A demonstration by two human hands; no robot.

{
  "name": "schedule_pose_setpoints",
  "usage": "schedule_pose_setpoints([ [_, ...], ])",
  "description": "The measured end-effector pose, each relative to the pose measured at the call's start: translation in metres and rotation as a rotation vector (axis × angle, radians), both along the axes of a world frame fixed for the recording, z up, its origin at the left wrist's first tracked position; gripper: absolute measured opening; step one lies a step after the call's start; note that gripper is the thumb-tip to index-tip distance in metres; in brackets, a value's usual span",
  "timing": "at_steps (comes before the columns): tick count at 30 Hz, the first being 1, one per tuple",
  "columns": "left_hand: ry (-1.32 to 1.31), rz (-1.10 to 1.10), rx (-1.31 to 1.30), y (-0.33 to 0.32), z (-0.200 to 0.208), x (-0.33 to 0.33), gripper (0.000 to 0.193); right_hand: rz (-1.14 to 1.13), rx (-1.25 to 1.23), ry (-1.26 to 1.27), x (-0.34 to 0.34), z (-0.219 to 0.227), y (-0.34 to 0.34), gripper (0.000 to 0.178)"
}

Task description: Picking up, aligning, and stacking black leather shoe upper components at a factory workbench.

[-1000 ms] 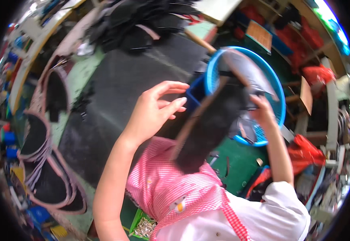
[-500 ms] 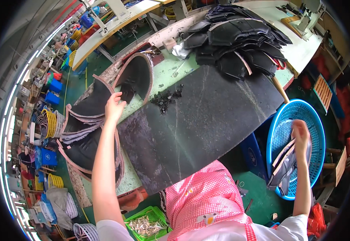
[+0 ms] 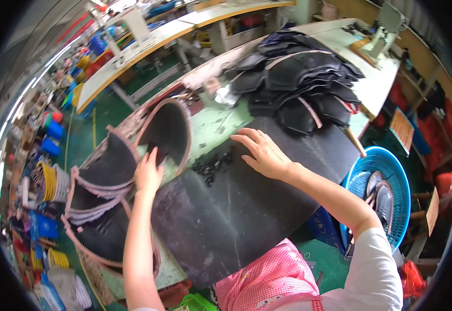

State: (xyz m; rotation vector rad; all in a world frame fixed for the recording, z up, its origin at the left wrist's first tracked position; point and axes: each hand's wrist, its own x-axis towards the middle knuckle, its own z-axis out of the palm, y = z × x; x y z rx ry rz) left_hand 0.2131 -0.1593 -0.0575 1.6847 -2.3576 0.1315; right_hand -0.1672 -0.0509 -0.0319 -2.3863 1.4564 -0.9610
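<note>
Showing nearest, a pink checked apron (image 3: 267, 274) sits against the near edge of a dark mat (image 3: 236, 223), with part of a green tray (image 3: 197, 302) to its left at the lower edge. Left of the mat lie overlapping black pieces (image 3: 101, 236) with pink zigzag edges; the left forearm passes in front of some of them. To the right, a blue basket (image 3: 402, 179) holds dark pieces (image 3: 385, 202), and the right upper arm hides part of its near side. The hands are well apart. Farther in, the left hand (image 3: 148, 173) is at the near part of a curved black piece (image 3: 166, 129), covering some of it, so I cannot tell whether the fingers grip it. This piece is on the pale green table (image 3: 215, 122), beyond the mat's left end; its rounded end points away from the person, and its long axis runs roughly near to far. The right hand (image 3: 265, 155) is over the mat, fingers spread and holding nothing, just beside some small black scraps (image 3: 210, 166). Beyond stands a heap of black pieces (image 3: 309, 72), with a crumpled white wad (image 3: 227, 97) to its left and a long bench (image 3: 148, 52) farther off.
</note>
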Motion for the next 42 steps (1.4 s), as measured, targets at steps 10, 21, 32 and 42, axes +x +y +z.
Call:
schedule_pose_setpoints([
  [10, 0.497, -0.431, 0.013, 0.026, 0.069, -0.137, 0.031, -0.707, -0.363, 0.185, -0.252, 0.065, -0.087, 0.038],
  [21, 0.736, -0.345, 0.291, -0.028, 0.069, -0.184, 0.02, -0.787, -0.18, 0.348, -0.228, 0.031, -0.08, 0.053],
  [32, 0.476, -0.517, 0.021, 0.048, 0.02, -0.275, 0.072, -0.783, -0.223, 0.306, -0.128, -0.008, 0.017, 0.054],
  [42, 0.534, -0.595, 0.539, 0.196, 0.048, -0.234, 0.081, -0.428, 0.097, 0.015, -0.046, 0.005, 0.158, 0.052],
])
